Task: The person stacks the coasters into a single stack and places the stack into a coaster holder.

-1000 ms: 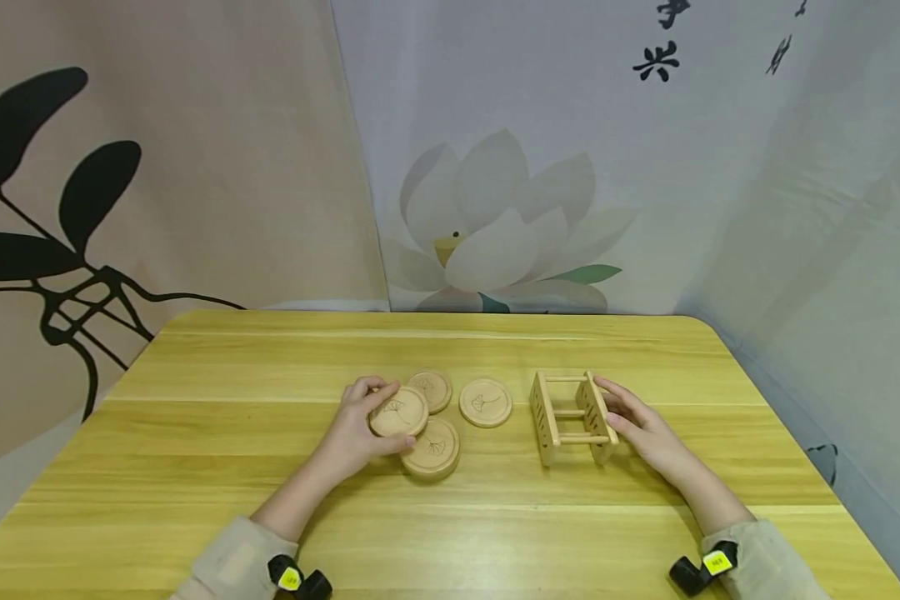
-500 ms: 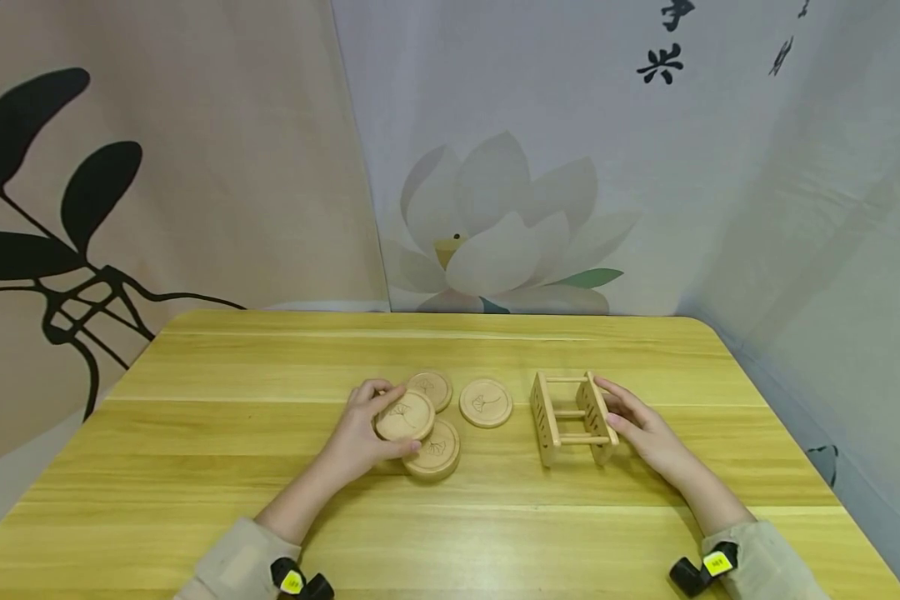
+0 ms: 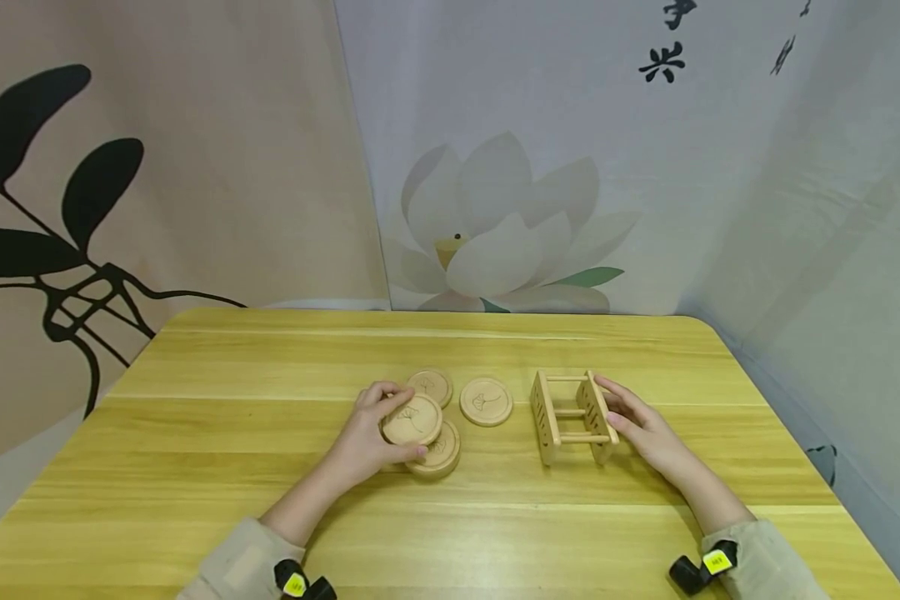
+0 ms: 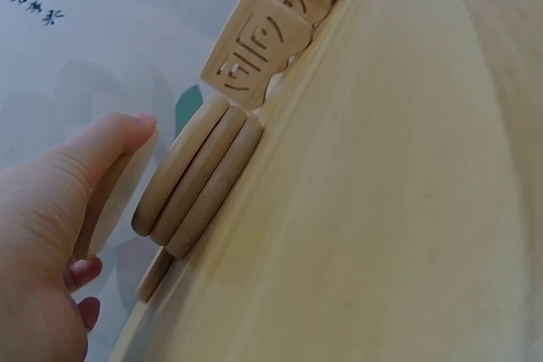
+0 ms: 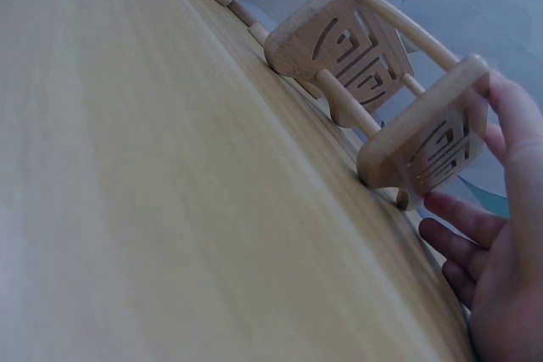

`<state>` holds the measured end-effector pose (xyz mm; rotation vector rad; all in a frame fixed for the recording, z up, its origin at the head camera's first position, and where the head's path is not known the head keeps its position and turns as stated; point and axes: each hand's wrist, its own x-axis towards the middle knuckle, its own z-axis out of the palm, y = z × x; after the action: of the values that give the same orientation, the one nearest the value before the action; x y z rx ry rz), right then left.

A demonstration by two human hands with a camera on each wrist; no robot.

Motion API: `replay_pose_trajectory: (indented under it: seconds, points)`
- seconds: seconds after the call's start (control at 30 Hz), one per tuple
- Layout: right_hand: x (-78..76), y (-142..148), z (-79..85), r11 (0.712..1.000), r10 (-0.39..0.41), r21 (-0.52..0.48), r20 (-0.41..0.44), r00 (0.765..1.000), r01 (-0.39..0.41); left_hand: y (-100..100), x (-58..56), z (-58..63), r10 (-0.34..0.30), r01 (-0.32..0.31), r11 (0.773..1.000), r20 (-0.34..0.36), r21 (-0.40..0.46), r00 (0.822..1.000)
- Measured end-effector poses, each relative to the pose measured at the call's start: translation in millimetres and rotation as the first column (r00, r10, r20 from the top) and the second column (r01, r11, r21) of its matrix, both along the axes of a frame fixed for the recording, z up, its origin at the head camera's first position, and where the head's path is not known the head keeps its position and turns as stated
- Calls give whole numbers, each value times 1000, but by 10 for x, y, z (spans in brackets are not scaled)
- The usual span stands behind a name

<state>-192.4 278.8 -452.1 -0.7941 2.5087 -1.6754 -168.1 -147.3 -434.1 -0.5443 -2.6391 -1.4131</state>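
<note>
A round wooden coaster (image 3: pixel 412 419) with an engraved leaf is pinched between the thumb and fingers of my left hand (image 3: pixel 369 440), raised above other coasters. Partly under it sits a stack of coasters (image 3: pixel 447 461); the left wrist view shows three thick discs in this stack (image 4: pixel 199 180). One more coaster (image 3: pixel 430 383) lies behind, and another single coaster (image 3: pixel 487 402) lies to the right. My right hand (image 3: pixel 648 433) holds the right side panel of a small wooden coaster rack (image 3: pixel 546 425), thumb and fingers at its edges. Cut-out patterns and round bars show on the rack (image 5: pixel 339 48).
All of it stands on a yellow wood-grain table (image 3: pixel 495 542) with rounded far corners. Behind the table hangs a printed cloth backdrop (image 3: pixel 285 167) with a lotus, dark leaves and characters. A camera (image 3: pixel 701 571) is strapped at each wrist.
My left hand has moved a little to the right with the coaster, which now covers more of the stack. The right hand and the rack stay in place.
</note>
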Motion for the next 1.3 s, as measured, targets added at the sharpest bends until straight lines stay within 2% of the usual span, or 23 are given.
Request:
replay_pose_trajectory:
  seconds: [0.37, 1.1, 1.3]
  points:
    - [-20, 14, -31, 1000, -15, 5, 14, 1000, 15, 58, 27, -27, -5, 5, 1000, 17, -21, 1000]
    - [-19, 25, -40, 1000, -17, 9, 30, 999, 17, 151, 105, -41, -48, 48, 999, 72, 5, 996]
    - [-19, 20, -28, 1000, -14, 9, 26, 1000, 14, 168, 108, -60, -46, 46, 999, 63, 2, 997]
